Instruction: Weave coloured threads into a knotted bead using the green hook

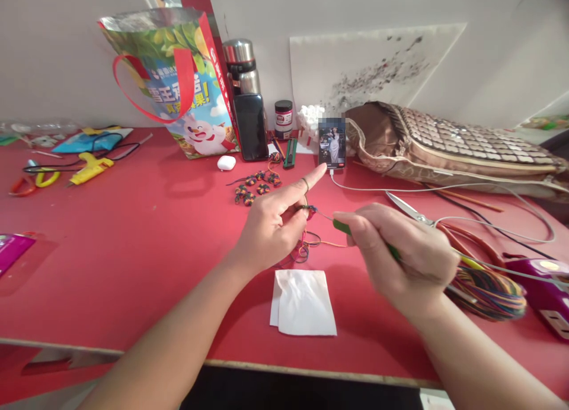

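My left hand [282,223] pinches a small piece of dark, multicoloured knotted cord [311,209] between thumb and fingers, its index finger stretched out. Loose strands of thin cord [302,253] hang below it onto the red table. My right hand [400,256] is wrapped round the green handle of a crochet hook [341,226]. Its thin metal shaft points left and reaches the knotted cord; the tip is too small to make out. Beyond my left hand lie several finished-looking knotted cord pieces [263,189]. Under both hands is a folded white tissue [306,303].
Scissors [413,210] and a multicoloured cord bundle [486,291] lie right, beside a purple power strip [544,285]. A white cable runs to a propped phone [332,144]. Behind stand a dark phone [251,128], a flask [240,60] and a bag [173,90]. A yellow glue gun [91,168] lies left.
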`<state>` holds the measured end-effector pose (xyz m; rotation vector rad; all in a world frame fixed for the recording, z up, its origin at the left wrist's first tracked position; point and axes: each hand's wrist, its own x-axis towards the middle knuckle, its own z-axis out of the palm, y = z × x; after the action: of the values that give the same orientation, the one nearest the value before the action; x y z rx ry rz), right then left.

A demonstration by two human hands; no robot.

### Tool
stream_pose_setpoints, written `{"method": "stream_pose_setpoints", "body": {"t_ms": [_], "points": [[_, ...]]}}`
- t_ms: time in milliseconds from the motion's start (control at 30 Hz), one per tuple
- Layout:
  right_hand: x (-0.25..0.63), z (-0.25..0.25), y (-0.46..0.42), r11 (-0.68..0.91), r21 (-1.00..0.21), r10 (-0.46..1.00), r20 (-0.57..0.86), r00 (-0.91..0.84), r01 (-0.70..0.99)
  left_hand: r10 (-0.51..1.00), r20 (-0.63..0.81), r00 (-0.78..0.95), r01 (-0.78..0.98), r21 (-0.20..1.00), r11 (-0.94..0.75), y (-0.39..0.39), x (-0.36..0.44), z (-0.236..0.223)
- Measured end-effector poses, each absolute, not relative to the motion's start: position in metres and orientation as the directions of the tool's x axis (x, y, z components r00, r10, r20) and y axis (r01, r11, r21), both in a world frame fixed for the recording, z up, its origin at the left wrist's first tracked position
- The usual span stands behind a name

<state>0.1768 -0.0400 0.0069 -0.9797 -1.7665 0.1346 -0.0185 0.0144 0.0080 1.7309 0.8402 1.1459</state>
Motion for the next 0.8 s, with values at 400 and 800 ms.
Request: {"method": "stream_pose_setpoints", "body": {"t_ms": [400,800], "points": [[0.193,0.019,-0.027,0.070,-0.973,0.995,0.053,0.082,-0.221,0.820,0.147,0.554,-0.186,0.981,-0.050,0.020,-0.024,0.011],[0.179,0.011,-0.022,0.096,-0.909,0.995,0.096,0.018,-0.405,0.856,0.114,0.505,-0.368,0.925,0.094,0.015,-0.012,0.003]]}}
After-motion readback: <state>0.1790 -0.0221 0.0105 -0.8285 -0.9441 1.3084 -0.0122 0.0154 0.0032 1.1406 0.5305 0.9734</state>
